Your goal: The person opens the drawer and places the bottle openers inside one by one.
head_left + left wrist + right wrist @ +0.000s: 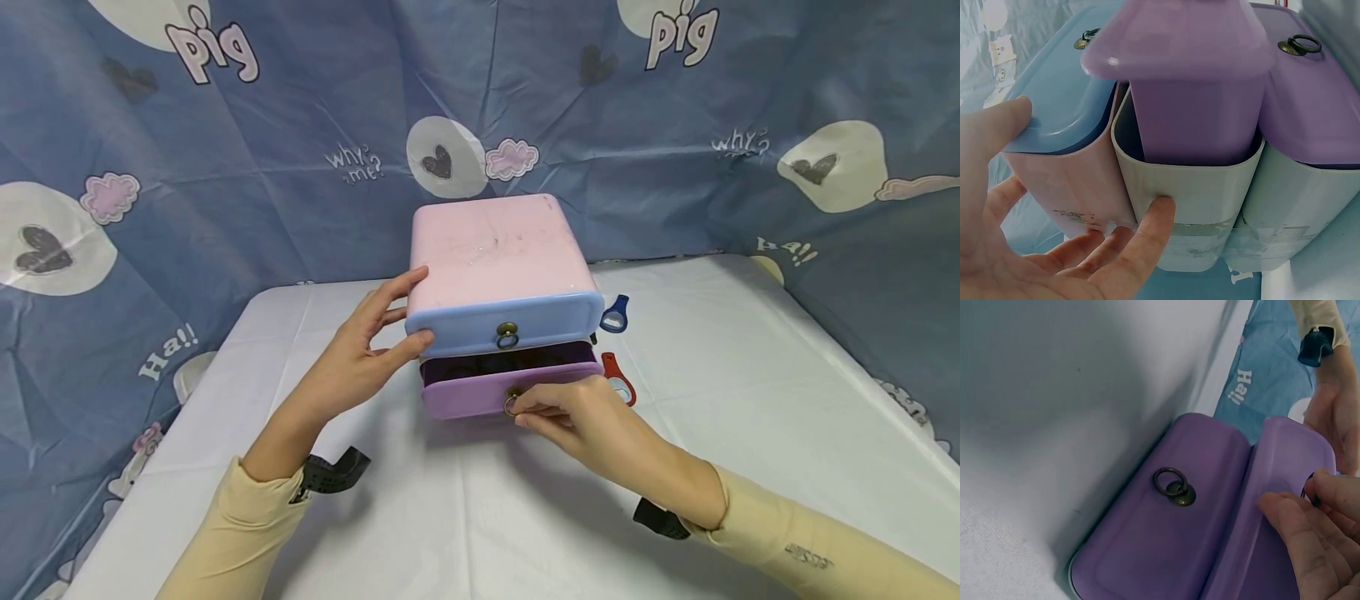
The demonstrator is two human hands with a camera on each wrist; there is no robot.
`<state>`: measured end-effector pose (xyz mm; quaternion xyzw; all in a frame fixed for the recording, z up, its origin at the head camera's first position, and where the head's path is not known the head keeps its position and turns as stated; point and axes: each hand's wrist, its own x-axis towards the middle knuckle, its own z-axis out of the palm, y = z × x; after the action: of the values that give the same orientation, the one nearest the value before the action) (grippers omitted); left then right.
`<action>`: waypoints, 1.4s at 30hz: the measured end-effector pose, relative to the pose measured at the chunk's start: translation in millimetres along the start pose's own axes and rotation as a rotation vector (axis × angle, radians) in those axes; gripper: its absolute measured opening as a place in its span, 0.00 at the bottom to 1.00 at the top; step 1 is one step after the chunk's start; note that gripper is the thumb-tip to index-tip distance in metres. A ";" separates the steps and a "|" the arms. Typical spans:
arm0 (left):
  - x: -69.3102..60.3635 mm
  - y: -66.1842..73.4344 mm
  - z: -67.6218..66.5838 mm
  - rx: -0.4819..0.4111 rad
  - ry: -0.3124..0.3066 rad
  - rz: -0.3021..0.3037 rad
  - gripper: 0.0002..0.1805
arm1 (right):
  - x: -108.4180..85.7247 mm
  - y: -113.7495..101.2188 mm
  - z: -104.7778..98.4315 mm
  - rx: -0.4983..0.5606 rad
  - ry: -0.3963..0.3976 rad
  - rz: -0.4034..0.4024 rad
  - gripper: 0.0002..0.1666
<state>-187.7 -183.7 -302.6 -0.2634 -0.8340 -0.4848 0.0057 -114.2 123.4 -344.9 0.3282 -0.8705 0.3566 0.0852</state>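
Note:
A stacked drawer unit has a pink top case (495,242) with a blue drawer (465,333) closed in it. Below it, the purple middle drawer (465,396) is pulled partly out; the left wrist view shows it sliding from a cream case (1179,194). A second purple drawer (1147,544) is closed beneath. My left hand (348,362) rests spread on the unit's left side, thumb (1007,125) against the blue drawer's front edge. My right hand (592,417) pinches the middle drawer's ring handle (511,405). The drawer's inside looks dark; its contents cannot be made out.
Right of the unit, on the white-covered table (420,517), lie a blue tag-like item (615,317) and a red one (611,367), partly hidden. A patterned blue cloth (315,200) hangs behind. Black straps (333,471) stick out at both wrists.

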 end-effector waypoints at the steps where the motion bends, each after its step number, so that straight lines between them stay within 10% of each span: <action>1: 0.0 -0.2 0.1 0.000 0.000 0.001 0.40 | 1.5 0.6 0.1 -0.001 0.002 0.002 0.06; 42: -1.2 1.0 -0.4 0.003 0.000 -0.004 0.38 | 25.6 18.0 11.2 -0.025 0.029 0.041 0.03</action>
<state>-186.3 -184.2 -301.9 -0.2616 -0.8353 -0.4835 0.0052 -144.3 112.4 -353.5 0.3038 -0.8802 0.3522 0.0947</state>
